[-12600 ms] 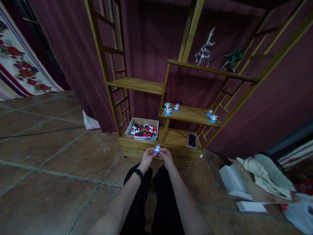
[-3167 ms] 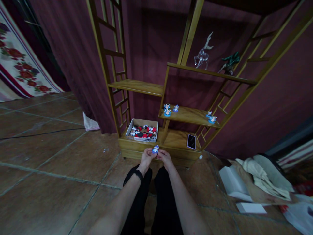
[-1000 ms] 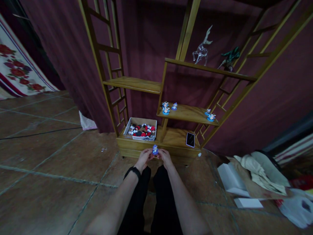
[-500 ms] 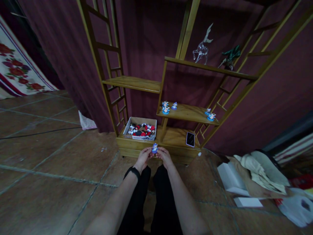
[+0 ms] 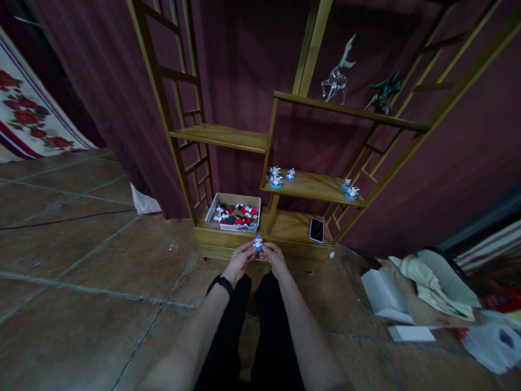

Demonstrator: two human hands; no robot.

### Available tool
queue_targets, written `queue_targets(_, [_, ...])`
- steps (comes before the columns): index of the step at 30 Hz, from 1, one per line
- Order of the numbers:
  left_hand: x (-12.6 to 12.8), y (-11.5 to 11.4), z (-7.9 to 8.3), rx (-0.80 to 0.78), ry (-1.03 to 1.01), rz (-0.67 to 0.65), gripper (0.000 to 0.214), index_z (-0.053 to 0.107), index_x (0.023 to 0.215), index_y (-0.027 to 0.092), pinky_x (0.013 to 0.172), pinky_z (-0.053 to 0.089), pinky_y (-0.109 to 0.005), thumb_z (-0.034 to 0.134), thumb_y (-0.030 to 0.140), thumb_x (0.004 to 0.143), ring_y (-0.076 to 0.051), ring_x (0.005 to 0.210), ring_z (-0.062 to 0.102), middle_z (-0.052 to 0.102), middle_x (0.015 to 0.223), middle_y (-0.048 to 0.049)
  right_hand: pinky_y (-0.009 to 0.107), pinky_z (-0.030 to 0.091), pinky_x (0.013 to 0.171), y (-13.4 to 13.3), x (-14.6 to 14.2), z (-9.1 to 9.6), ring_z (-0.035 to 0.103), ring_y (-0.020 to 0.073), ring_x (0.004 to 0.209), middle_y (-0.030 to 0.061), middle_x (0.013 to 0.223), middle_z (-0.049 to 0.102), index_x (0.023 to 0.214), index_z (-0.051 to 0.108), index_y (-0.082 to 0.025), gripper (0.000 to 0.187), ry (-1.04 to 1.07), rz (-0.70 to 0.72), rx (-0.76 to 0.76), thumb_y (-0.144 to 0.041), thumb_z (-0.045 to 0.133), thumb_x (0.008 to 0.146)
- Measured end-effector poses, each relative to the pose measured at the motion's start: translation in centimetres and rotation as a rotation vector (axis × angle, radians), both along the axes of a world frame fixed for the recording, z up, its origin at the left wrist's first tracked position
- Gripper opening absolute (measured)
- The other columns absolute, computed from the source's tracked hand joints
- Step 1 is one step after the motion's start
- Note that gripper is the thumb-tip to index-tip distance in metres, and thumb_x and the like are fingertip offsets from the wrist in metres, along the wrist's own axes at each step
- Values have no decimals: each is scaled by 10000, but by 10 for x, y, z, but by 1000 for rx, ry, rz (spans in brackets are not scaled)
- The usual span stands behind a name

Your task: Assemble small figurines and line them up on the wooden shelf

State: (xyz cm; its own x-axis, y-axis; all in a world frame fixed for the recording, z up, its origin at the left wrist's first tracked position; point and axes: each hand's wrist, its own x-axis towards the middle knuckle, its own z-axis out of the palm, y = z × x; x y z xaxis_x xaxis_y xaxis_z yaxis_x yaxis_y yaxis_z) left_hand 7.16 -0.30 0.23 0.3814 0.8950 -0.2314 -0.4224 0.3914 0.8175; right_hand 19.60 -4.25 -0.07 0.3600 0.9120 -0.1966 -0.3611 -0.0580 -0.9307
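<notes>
A small blue and white figurine is pinched between the fingertips of my left hand and my right hand, just in front of the low base of a wooden shelf unit. On that base stands a white box filled with several red, black and white figurines. The middle shelf carries small figurines on blue bases, some at its left end and two at its right end. A black band sits on my left wrist.
A phone lies on the shelf base to the right. A glass deer and a green ornament stand on the top shelf. Boxes, cloth and bags lie on the tiled floor at right. A dark red curtain hangs behind.
Both hands have stayed together on the figurine, turning it slightly. My view has shifted a little, so the shelf appears slightly higher and nearer.
</notes>
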Motion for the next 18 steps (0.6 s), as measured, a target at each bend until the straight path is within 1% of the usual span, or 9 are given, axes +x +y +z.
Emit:
queue_targets(6, [1,0,-1,-3,1,26,401,670,944,136,557,432,-182,763,112,554,-85,600,589,686,776,-58,233,479,549,-1,0,-1,590,108,545,3,625,648,777,616,-168,356,3,-8,24,-412,727,543])
queue_targets(11, [2,-2,0,43,38,25,445,655,966,139,563,425,-184,769,119,536,-88,594,586,671,708,-34,226,472,537,-1,1,-3,572,95,533,-12,649,640,810,611,-175,365,13,-22,46,-374,735,531])
queue_targets(15, [3,-5,2,105,74,22,466,658,957,136,623,442,-215,771,110,506,-115,650,600,681,750,-43,220,463,535,0,1,-3,560,84,533,-8,686,644,878,617,-178,396,14,2,57,-359,727,544])
queue_targets(18, [4,-7,3,129,77,28,461,661,941,134,671,445,-233,774,116,494,-127,686,604,686,772,-51,218,458,534,0,1,-4,554,82,531,-6,678,642,890,623,-172,400,16,11,38,-355,724,549])
